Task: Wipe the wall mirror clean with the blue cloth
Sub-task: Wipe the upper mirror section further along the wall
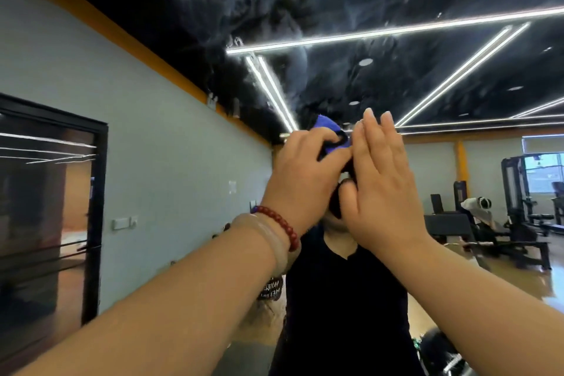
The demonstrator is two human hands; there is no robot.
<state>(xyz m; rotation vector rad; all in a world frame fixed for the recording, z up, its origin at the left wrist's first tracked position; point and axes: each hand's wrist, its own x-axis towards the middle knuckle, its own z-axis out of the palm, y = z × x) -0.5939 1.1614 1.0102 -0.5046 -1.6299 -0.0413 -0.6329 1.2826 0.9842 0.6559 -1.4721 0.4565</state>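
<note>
Wall mirror point(335, 24) looks streaky and hazy up top, so I judge the wiping barely begun, blue cloth point(328, 127) bunched up at the glass in my left grip point(305, 168), fingers curled round it, right grip point(384, 180) flat-fingered just beside, holding nothing.

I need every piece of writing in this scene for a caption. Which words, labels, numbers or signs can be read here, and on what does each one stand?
White print at the edge of the black garment: a few letters, too blurred to read.
White sheet on the grey wall: too small to read.
No other text is visible, so nothing here can be quoted.
</note>
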